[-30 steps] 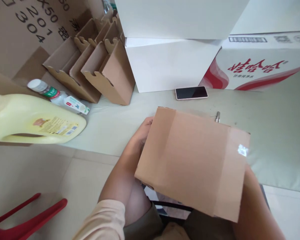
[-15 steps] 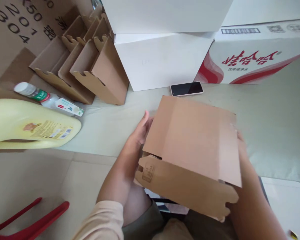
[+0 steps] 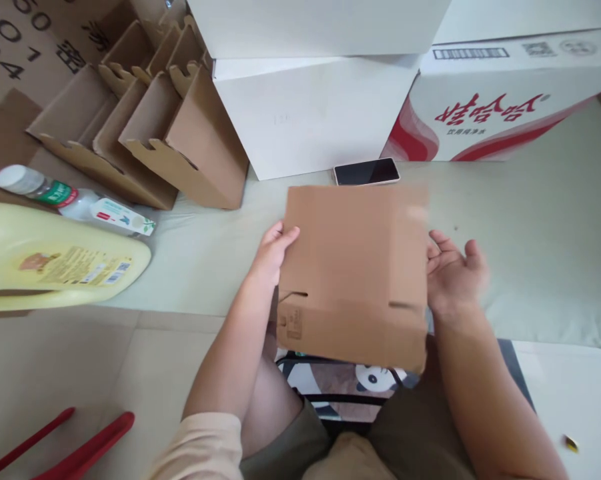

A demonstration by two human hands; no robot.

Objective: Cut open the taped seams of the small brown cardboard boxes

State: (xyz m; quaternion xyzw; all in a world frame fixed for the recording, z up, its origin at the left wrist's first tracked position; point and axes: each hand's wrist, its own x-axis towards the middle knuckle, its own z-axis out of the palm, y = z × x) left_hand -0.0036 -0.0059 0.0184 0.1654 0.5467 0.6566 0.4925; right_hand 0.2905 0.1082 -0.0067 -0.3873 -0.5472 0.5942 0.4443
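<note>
I hold a brown cardboard box in front of me, its flat taped face up and a slotted flap toward me. My left hand presses against the box's left side, fingers together along the edge. My right hand rests against the right side, palm facing the box, fingers partly spread and curled. A black phone lies face up on the pale mat just beyond the box.
Several folded brown cartons lean in a row at the upper left. White boxes and a red-printed carton stand behind. A yellow jug and a small bottle lie at left. Red chair legs show bottom left.
The box has turned square to me and levelled, its flap now facing me. My right hand has come out from under it to its right side.
</note>
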